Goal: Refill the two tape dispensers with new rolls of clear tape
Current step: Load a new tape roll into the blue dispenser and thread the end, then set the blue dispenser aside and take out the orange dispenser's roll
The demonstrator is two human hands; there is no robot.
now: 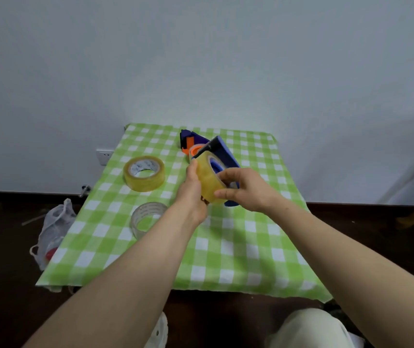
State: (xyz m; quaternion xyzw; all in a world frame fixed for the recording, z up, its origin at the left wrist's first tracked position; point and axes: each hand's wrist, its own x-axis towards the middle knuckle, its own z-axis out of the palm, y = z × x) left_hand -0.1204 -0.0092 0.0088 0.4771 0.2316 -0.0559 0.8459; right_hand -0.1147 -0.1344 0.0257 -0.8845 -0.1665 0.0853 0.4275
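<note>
Covering the tabletop (226,247) is a green-and-white checked cloth; behind it stands a plain pale wall with a socket (104,156) low at the left, and the floor is dark. A white plastic bag (55,227) lies on the floor left of the tabletop. On the cloth, far left, a yellowish roll (143,173) lies flat; nearer, a clear roll (147,218) lies partly hidden by the left forearm. At the far centre rests a blue dispenser with orange parts (192,143). Above the cloth, both hands hold a second blue dispenser (226,153), tilted, with a yellowish tape roll (207,177) seated on it. Left hand (193,194): fingers curled around the roll's left side, thumb along its rim. Right hand (246,189): fingers (226,175) bent and pinching the roll's near right edge, thumb pressed on its face. A pale trouser knee shows at bottom right.
</note>
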